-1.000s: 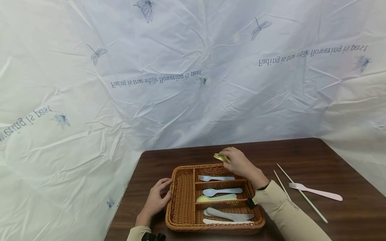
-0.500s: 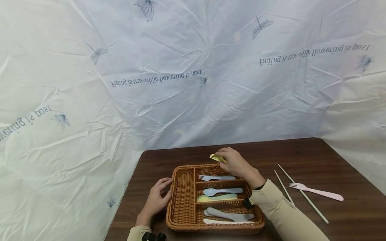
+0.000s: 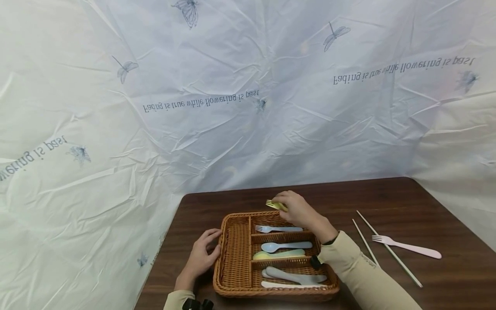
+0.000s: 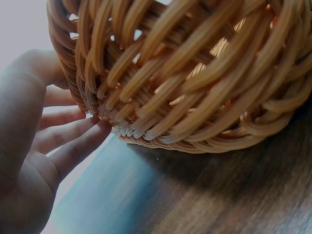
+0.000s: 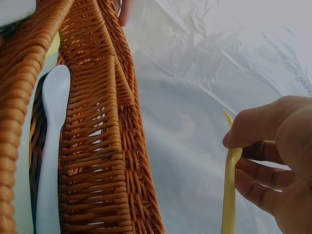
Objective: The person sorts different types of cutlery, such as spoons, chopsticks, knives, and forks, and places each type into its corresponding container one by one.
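Note:
A yellow fork is pinched between the thumb and fingers of my right hand, above the far rim of a brown wicker basket. Its tines point left; in the right wrist view its handle hangs down beside the basket's outer wall. My left hand touches the basket's left side, its fingertips against the woven wall. Below my right hand a light blue fork lies in the far compartment. A light blue spoon and a green-and-yellow utensil share the middle one.
Grey utensils and a white one lie in the near compartment. On the dark wooden table, right of the basket, a pink fork crosses one of two chopsticks. A pale printed sheet hangs behind.
My right hand has moved a little to the left with the yellow fork, along the basket's far rim. The left hand stays against the basket.

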A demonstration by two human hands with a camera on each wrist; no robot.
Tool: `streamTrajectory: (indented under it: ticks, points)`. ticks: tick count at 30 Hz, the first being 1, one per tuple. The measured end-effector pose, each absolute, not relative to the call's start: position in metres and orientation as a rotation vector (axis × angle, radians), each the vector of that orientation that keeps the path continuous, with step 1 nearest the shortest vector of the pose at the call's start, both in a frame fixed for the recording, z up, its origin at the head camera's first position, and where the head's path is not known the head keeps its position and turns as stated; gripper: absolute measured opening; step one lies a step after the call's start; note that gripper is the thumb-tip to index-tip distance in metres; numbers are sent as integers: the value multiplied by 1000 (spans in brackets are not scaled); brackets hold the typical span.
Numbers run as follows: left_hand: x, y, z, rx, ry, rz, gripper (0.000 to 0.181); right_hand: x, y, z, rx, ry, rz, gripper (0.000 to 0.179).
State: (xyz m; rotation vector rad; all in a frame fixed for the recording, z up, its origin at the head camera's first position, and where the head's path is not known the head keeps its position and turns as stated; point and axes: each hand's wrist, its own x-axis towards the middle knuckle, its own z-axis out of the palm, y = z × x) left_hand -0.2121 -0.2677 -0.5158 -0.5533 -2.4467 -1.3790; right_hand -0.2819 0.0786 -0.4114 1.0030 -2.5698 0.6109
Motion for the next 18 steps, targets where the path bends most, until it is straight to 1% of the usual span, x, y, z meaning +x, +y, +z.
streamTrajectory:
  ticks: [18]
  points:
    - [-212,-268,-516,-549,-2482,-1343,41,-278,76,-411,1050,-2596,591,33]
